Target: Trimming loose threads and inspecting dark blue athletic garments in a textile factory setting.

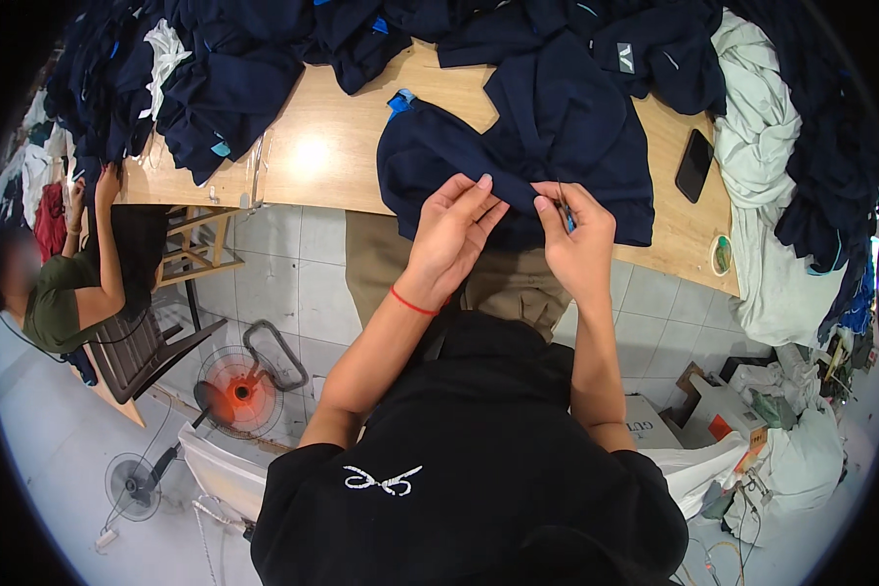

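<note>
A dark navy garment (566, 127) lies over the table's near edge in front of me, a bright blue tag (400, 102) at its upper left corner. Just above its lower part is my left hand (459, 230), palm turned up, thumb and forefinger pinched together; whatever is between them is too small to make out. My right hand (578, 239) is closed around small thread snips (565, 210), their dark blades pointing away from me and a bit of blue showing between the fingers. The two hands are a short gap apart.
Heaps of navy garments (230, 88) line the wooden table's (332, 146) far side. A black phone (694, 166) and a tape roll (721, 256) lie at right beside pale cloth (757, 146). Another person (78, 293) sits at left, near a fan (236, 391).
</note>
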{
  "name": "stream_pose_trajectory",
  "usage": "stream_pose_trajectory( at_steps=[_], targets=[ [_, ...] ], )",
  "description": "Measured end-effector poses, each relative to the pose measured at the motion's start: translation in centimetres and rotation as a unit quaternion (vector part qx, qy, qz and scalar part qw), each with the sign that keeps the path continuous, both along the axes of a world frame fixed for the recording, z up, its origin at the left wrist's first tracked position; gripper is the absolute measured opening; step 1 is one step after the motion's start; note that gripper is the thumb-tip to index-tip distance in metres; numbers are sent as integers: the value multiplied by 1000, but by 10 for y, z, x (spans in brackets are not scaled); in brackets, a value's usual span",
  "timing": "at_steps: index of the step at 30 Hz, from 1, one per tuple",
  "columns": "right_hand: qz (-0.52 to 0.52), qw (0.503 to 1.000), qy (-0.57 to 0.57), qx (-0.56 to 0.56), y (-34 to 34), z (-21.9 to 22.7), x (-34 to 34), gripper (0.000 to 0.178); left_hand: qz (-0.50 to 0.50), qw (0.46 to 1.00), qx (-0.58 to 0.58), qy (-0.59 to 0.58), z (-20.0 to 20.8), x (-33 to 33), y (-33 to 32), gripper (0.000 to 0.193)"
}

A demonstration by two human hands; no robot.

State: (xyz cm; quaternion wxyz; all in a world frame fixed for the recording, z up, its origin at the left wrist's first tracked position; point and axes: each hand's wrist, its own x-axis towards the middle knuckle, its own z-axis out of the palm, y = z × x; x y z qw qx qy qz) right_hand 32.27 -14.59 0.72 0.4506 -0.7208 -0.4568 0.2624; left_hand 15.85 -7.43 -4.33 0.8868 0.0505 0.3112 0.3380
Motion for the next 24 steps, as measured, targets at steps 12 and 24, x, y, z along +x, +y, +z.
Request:
stream_pose_trajectory(
  at_steps=[12, 24],
  targets=[
    [23, 975, -94, 198, 0, 44, -40, 29, 42, 946, 258, 194, 76, -17, -23, 4],
    [-47, 992, 105, 57, -22, 42, -13, 12, 76, 974, 207, 59, 67, -24, -17, 17]
  ],
)
